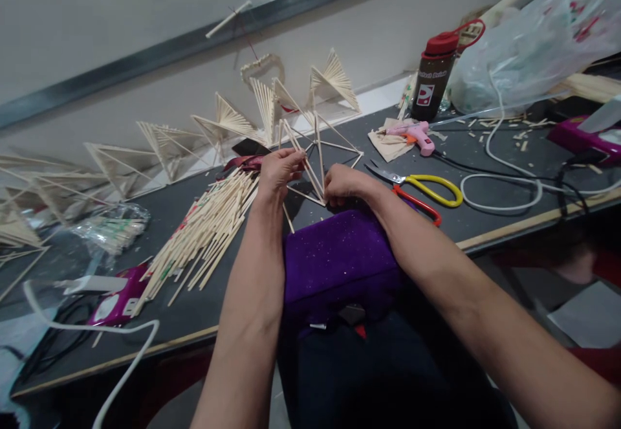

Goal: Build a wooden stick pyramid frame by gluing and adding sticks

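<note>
A small open frame of thin wooden sticks [338,147] stands on the dark table in front of me. My left hand [283,169] pinches a wooden stick [310,169] that slants across the near side of this frame. Close to the frame's lower front corner, my right hand [345,183] is closed with its fingertips turned inward; they seem to grip that corner, but the contact is partly hidden. Scissors [434,191] with one yellow and one red handle lie beside my right forearm. To the left of my left hand is a large pile of loose sticks [213,215].
Several fan-shaped stick models [158,144] line the wall. Behind the scissors are a pink glue gun [421,136] and a dark bottle with a red lid [431,79]. White cables [504,206] loop near purple power strips [119,296]. A purple padded block [339,248] sits between my forearms.
</note>
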Demonstrator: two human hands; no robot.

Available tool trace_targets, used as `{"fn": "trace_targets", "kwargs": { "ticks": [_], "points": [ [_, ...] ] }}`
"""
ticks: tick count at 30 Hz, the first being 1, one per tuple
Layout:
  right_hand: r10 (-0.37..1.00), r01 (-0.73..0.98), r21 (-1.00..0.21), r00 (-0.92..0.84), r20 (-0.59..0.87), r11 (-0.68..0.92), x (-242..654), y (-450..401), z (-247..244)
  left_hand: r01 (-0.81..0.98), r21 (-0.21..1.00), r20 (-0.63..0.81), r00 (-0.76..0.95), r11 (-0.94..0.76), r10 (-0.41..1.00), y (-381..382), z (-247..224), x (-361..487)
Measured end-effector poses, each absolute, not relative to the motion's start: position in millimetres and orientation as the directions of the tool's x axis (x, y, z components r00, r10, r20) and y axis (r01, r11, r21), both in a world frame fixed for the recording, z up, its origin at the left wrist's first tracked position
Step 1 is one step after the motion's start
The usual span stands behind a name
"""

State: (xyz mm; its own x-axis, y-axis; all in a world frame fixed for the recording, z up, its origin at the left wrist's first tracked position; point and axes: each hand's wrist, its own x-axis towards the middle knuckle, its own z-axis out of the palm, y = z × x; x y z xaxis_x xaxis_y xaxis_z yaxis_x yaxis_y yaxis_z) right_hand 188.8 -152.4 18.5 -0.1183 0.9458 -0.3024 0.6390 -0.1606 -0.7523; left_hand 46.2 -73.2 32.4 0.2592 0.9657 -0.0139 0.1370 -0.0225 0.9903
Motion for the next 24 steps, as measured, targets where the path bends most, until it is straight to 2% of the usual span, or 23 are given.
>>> {"fn": "trace_targets", "kwargs": {
  "ticks": [15, 24],
  "points": [
    [0.946, 0.631, -0.756, -0.103, -0.306, -0.176, 186.7, -156.7, 21.6, 0.123, 0.991, 0.002, 0.313, -0.043, 0.950, -72.9, 31.4, 43.0],
    [0.952, 0.662, -0.739, -0.129, -0.276, -0.124, 176.5, -156.2, 21.0, 0.123, 0.991, -0.002, 0.375, -0.047, 0.927, -68.8, 36.1, 34.4]
  ]
}}
